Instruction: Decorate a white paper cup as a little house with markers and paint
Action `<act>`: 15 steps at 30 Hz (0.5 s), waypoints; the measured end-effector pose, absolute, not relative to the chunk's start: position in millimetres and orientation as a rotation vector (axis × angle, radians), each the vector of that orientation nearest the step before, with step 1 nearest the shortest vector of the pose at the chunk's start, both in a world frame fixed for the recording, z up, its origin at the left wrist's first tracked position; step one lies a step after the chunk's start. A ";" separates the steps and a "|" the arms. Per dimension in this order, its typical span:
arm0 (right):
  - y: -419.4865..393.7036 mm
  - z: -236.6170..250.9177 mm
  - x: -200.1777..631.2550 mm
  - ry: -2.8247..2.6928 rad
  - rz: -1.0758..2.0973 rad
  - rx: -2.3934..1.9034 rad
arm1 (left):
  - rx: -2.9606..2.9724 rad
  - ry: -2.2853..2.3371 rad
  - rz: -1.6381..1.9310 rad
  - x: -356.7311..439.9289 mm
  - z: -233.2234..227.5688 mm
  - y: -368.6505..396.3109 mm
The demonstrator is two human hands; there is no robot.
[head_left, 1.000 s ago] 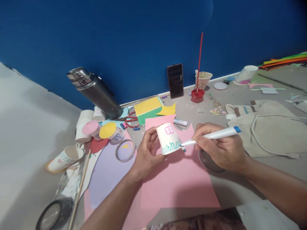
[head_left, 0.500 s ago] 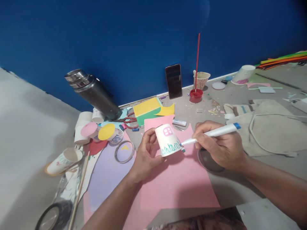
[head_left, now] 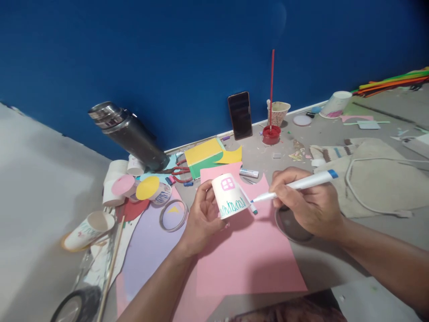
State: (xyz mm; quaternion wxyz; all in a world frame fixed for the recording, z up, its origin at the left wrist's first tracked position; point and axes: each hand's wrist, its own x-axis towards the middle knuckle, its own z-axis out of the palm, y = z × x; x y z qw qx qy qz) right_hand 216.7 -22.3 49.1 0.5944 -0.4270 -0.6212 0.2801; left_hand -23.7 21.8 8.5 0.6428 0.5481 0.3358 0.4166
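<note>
A: Holding, head view: left hand (head_left: 201,219) wrapped around one paper cup (head_left: 229,195), upside down and tilted, at the frame's centre, over the pink sheet (head_left: 250,255). Cup carries a pink window shape and teal scribble near its rim.

B: Right hand?

A: Right hand (head_left: 310,208), at 3 o'clock of the cup, pinching a white marker (head_left: 295,184) with a blue end cap; its teal tip sits just beside the cup's lower edge, and whether it touches cannot be told.

B: Surroundings?

A: Item: steel flask (head_left: 129,134), lying tilted at 10 o'clock. Item: dark phone (head_left: 240,115), propped against the blue wall at 12 o'clock. Item: red paint pot (head_left: 271,134) with a red stick standing in it, at 1 o'clock. Item: tape ring (head_left: 173,215), at 9 o'clock, just beside the left hand. Item: cloth bag (head_left: 378,179), at 3 o'clock beyond the right hand.
</note>
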 end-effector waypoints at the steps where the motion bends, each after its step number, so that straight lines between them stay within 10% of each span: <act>1: -22.2 49.5 216.6 -1.446 0.648 -0.986 | 1.238 0.764 0.940 -23.5 9.6 21.7; 15: -21.9 47.7 216.1 -1.541 0.688 -0.956 | 1.204 0.749 0.934 -21.2 12.6 19.7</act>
